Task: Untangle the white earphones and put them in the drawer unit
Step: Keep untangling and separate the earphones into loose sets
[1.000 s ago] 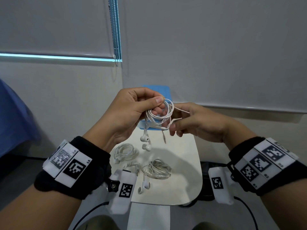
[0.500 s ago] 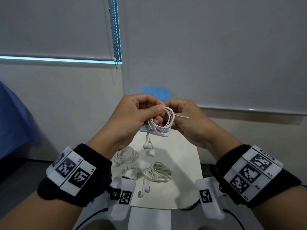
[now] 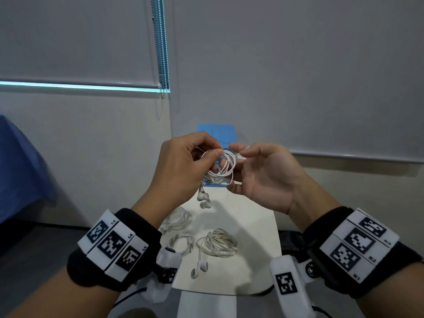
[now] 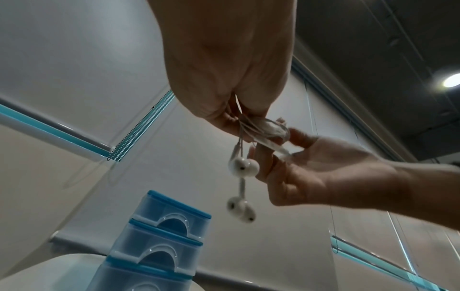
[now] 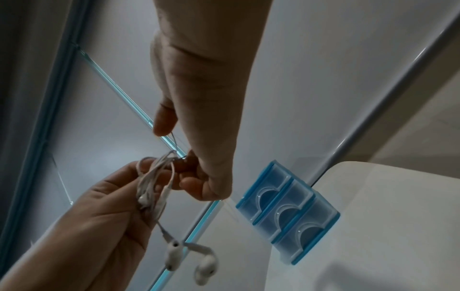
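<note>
The task looks to be in its early part. The white wired earphones [image 3: 221,167] are held in the air above the small white table [image 3: 259,216], and their thin cable is coiled in several loops between both hands, so the untangling is not finished. The 2 earbuds [image 4: 242,167] hang free below the coil.

The left hand [image 3: 181,166] has its thumb and fingers curled around the bundle of loops and pinches it firmly. The right hand [image 3: 263,177] pinches 1 loose strand at the top between thumb and forefinger, while its other fingers are relaxed and support the coil from the side. I judge that the next step is to draw this strand out of the loops.

The translucent blue plastic drawer unit [image 5: 288,214] stands at the far end of the table, well apart from the hands. It has 3 stacked drawers, and all 3 appear closed (what is inside I cannot tell, the plastic is too cloudy). So opening a drawer and placing the earphones is not yet done.

On the table, 3 other coiled white cables [image 3: 219,243] lie near each other, below the hands.
</note>
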Available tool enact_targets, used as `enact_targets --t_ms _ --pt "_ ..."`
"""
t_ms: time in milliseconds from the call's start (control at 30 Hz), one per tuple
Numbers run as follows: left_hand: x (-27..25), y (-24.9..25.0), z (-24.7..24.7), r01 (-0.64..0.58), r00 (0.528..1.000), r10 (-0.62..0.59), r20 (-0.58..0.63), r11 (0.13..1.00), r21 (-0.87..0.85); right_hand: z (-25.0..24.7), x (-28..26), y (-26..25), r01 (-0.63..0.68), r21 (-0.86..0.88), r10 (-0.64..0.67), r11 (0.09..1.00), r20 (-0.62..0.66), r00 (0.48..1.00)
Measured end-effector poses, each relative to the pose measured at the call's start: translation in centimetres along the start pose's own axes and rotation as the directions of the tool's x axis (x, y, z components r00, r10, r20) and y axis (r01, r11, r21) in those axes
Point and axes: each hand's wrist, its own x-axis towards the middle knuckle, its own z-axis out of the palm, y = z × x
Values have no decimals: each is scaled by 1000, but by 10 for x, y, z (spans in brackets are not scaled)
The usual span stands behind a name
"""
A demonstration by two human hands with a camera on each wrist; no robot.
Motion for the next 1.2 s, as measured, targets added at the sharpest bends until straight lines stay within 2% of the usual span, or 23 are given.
enact_targets --t_ms 133,267,333,400,467,567,667,833,900,967,1100,1200 --pt "-3 -4 0 -112 993 114 -30 990 82 5 -5 -3 9 -50 -10 999 -20 1000" --pt "-5 -3 3 -244 967 252 -20 950 193 11 -2 -2 19 -308 -57 951 -114 992" --pt "-5 -3 5 -281 955 296 -18 923 262 13 1 0 53 -493 -158 869 -174 972" --pt "-3 -3 8 -280 954 299 -25 917 283 15 2 1 80 -665 -256 742 -172 951" --pt "-1 -3 10 -278 953 302 -36 911 304 17 1 1 91 -760 -322 644 -162 933" --pt "1 -2 12 -289 946 322 -42 894 343 17 0 -5 94 -816 -390 571 -169 905" --pt "2 -3 13 -298 942 333 -39 884 359 15 -1 -9 39 -849 -388 527 -200 900" --pt "1 -4 13 -292 944 329 -32 874 389 13 -3 -14 -8 -836 -342 549 -233 911" --pt "0 -5 11 -279 947 319 -36 874 397 12 -5 -16 -29 -853 -335 521 -236 912" --pt "1 -5 9 -269 951 308 -33 872 409 13 -9 -17 -51 -902 -340 429 -213 916" --pt "2 -8 8 -255 959 284 -2 866 430 23 -19 -24 -88 -988 -350 128 -128 928" --pt "4 -12 7 -224 971 240 19 870 439 31 -30 -34 -93 -995 -370 -46 -69 926"
